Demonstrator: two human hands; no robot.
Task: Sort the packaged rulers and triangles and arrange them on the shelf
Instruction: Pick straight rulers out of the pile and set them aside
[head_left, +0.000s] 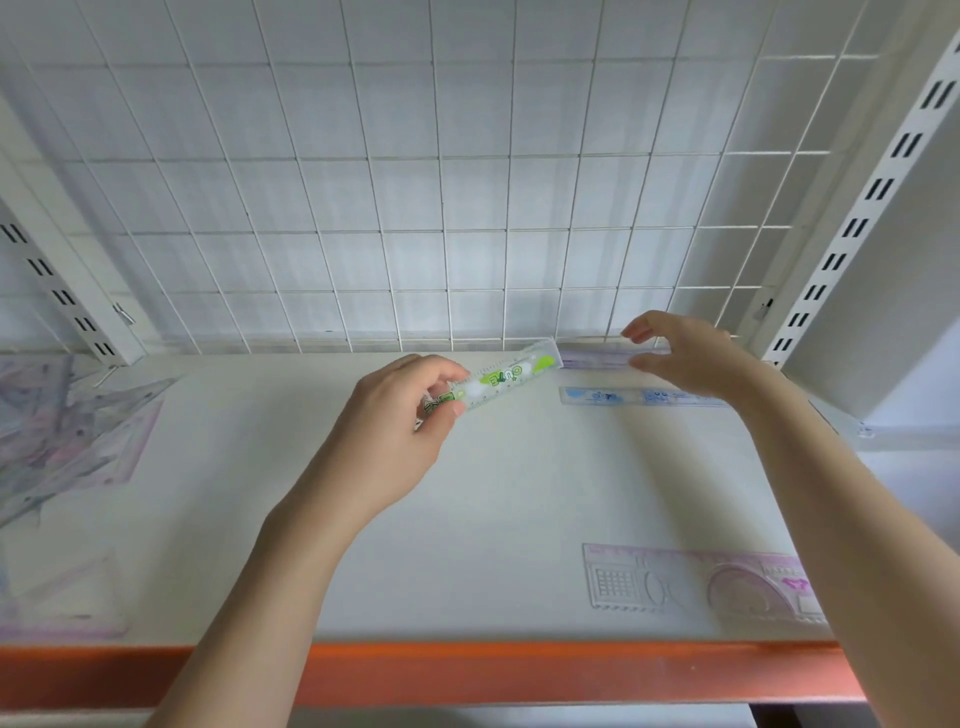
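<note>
Your shelf (467, 519) is a smooth matte white board with an orange front lip (467, 670), backed by a white wire grid (415, 208). Your left hand (395, 431) pinches the near end of a clear plastic ruler with green print (498, 382), thumb and curled fingers closed on it; the ruler is slanted, its far end up by the grid. Your right hand (685, 353) hovers with fingers loosely spread, thumb apart from the rest, holding nothing, just over a pale purple ruler (597, 358) lying along the back edge. A blue-printed ruler (623, 397) lies flat just in front of it. A wider purple stencil ruler (701, 584) lies near the front right. A heap of glossy, translucent triangle packs (67, 431) sits at the left.
</note>
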